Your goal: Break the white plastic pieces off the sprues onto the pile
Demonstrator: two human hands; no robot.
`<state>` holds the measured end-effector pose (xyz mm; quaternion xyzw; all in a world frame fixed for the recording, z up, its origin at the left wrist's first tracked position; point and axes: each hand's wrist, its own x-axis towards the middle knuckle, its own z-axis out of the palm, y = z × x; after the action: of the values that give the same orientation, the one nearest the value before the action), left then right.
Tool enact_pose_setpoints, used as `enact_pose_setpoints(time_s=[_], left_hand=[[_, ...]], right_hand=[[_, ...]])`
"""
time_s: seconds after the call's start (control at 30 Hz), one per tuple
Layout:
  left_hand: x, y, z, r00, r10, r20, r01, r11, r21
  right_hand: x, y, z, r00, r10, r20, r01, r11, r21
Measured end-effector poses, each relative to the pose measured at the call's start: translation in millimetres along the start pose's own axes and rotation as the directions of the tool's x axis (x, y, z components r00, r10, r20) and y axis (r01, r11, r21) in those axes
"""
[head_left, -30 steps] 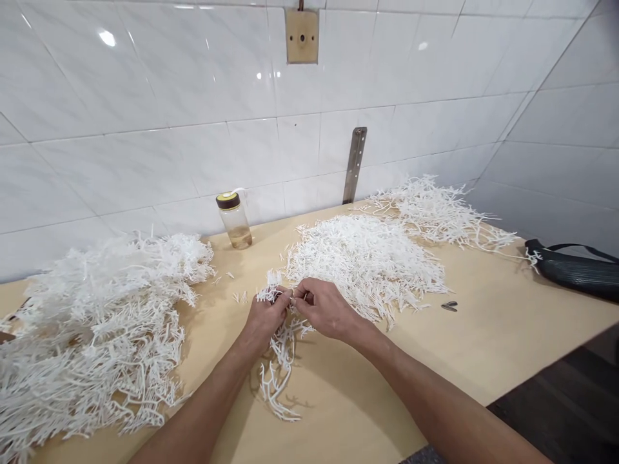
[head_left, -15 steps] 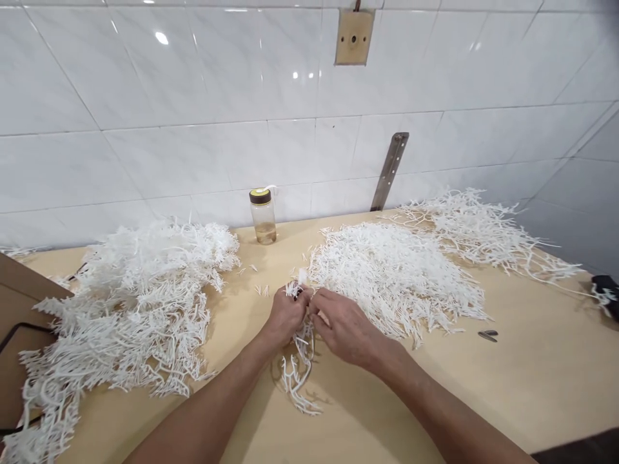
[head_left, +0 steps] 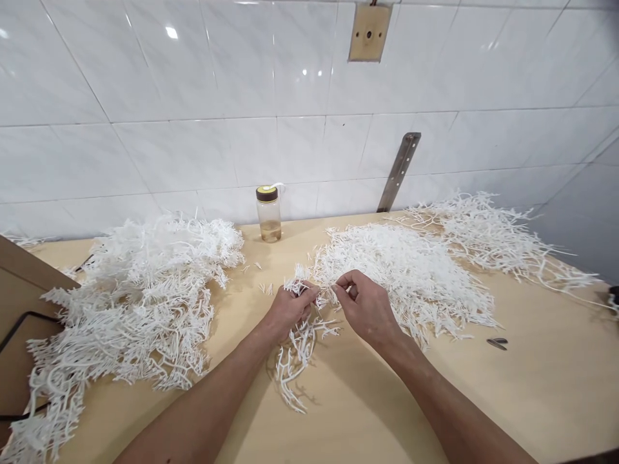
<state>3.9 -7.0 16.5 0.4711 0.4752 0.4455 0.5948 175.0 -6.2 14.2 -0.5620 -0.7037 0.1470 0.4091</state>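
My left hand (head_left: 289, 308) is closed around a white branching plastic sprig (head_left: 296, 357). Its forked ends hang below the fingers onto the table, and more tips stick out above the thumb. My right hand (head_left: 368, 306) is a short way to the right, thumb and forefinger pinched together. Whatever lies between those fingertips is too small to make out. Just behind the right hand lies a wide heap of small white pieces (head_left: 411, 270). A larger, tangled heap of white sprigs (head_left: 145, 303) covers the left of the table.
A bottle (head_left: 269, 216) with some liquid stands by the tiled wall. A perforated metal strip (head_left: 399, 173) leans there. Long white branches (head_left: 503, 235) lie at the back right. Small metal snips (head_left: 497, 343) rest on the table (head_left: 541, 399). A brown board (head_left: 29, 309) stands at the left edge.
My right hand has moved away to the right from my left hand, fingertips still pinched. The left hand keeps the sprig, whose hanging branches have spread. The whole view has shifted slightly.
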Motion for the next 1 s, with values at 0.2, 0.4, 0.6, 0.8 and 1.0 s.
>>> enact_pose_setpoints(time_s=[0.2, 0.4, 0.6, 0.8, 1.0], left_hand=[[-2, 1, 1.3, 1.0, 0.014, 0.002, -0.014, 1.0, 0.01], [-2, 0, 1.9, 0.999, 0.041, -0.006, -0.041, 0.999, -0.002], [0, -2, 0.5, 1.0, 0.01, -0.027, -0.01, 1.0, 0.017], [-1, -2, 1.6, 0.999, 0.038, -0.023, -0.037, 0.998, 0.04], [0, -6, 3.9, 0.995, 0.085, -0.043, -0.079, 0.989, 0.123]], right_hand=[[0, 0, 1, 0.999, -0.021, -0.028, 0.019, 0.998, -0.063], [-1, -6, 0, 0.997, 0.032, 0.073, -0.032, 0.999, -0.004], [-4, -15, 0, 0.944, 0.107, 0.314, -0.144, 0.985, 0.097], [-4, -15, 2, 0.938, 0.135, 0.319, -0.174, 0.98, 0.1], [-4, -15, 4, 0.927, 0.191, 0.322, -0.221, 0.974, 0.058]])
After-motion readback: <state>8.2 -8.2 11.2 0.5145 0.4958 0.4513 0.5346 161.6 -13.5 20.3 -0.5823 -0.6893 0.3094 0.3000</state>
